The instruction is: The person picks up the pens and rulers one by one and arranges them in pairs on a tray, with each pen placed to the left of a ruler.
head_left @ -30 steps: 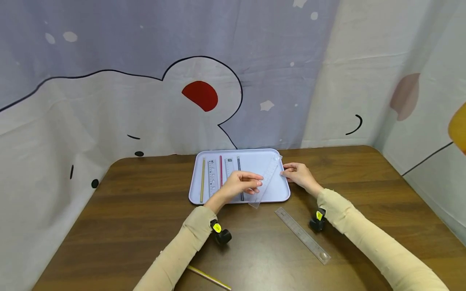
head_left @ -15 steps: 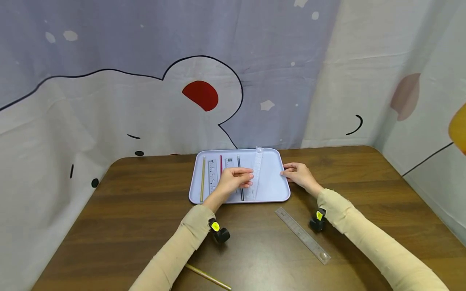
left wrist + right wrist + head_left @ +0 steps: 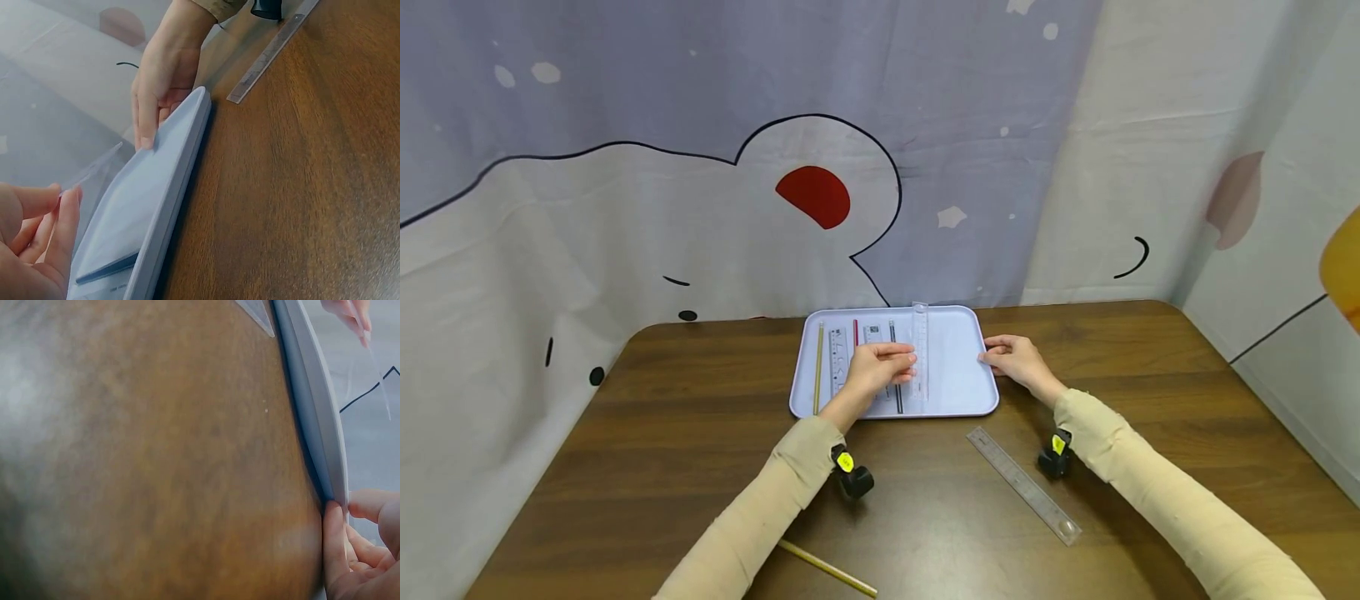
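Note:
My left hand (image 3: 874, 371) pinches a clear ruler (image 3: 921, 333) by its edge, between thumb and fingertips, above the white tray (image 3: 958, 367). The ruler stands nearly parallel to a dark striped pencil (image 3: 898, 400) at its left. In the left wrist view the ruler (image 3: 94, 167) appears raised over the tray. My right hand (image 3: 1017, 360) grips the tray's right rim, and the right wrist view shows thumb and fingers on either side of that rim (image 3: 336, 450). Further left in the tray lie a gold pencil (image 3: 818, 367), a stencil ruler (image 3: 838, 358), a red pencil (image 3: 855, 333) and another ruler (image 3: 872, 333), partly hidden.
A second clear ruler (image 3: 1022, 485) lies slanted on the wooden table (image 3: 662, 450) in front of the tray. Near the front edge is another gold pencil (image 3: 831, 570), partly covered by the left sleeve. A patterned curtain (image 3: 700, 217) hangs behind the table.
My left hand has carried the ruler leftward over the tray and turned it from slanted to nearly straight up and down, beside the dark pencil. My right hand stays on the rim.

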A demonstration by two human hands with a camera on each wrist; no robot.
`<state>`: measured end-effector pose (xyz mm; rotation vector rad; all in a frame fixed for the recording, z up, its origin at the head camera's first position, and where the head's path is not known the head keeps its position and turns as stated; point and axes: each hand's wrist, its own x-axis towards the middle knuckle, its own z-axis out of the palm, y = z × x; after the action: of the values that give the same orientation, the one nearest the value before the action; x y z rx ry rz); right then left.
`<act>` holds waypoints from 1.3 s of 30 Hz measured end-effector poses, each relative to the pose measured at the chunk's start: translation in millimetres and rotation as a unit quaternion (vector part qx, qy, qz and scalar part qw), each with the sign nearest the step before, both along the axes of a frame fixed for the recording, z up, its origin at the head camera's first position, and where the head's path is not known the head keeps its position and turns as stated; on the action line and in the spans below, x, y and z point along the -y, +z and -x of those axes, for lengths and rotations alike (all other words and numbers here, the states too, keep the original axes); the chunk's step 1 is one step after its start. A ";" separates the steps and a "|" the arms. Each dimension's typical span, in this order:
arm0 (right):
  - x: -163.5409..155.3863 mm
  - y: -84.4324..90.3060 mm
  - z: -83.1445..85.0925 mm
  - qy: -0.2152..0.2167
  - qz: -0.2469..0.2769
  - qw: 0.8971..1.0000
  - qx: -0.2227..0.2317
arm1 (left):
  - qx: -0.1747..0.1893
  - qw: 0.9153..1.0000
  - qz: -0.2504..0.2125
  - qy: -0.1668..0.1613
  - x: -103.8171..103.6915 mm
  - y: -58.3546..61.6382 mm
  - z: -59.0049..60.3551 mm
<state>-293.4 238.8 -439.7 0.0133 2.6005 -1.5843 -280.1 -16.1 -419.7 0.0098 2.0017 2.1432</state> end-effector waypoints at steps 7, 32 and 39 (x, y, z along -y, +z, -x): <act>0.5 -0.3 0.1 0.001 0.001 1.000 0.000 | 0.026 0.999 0.001 0.019 0.8 0.7 1.7; -0.9 2.3 -1.2 0.005 -0.002 1.000 -0.002 | 0.045 0.998 0.049 0.020 -2.3 8.4 4.5; -1.4 1.7 -1.3 0.004 0.003 1.000 0.000 | 0.045 0.996 0.071 0.017 -1.0 6.0 6.4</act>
<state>-292.1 240.2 -438.0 0.0025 2.5930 -1.5893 -286.5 -15.1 -413.7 -0.1401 2.1103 1.9777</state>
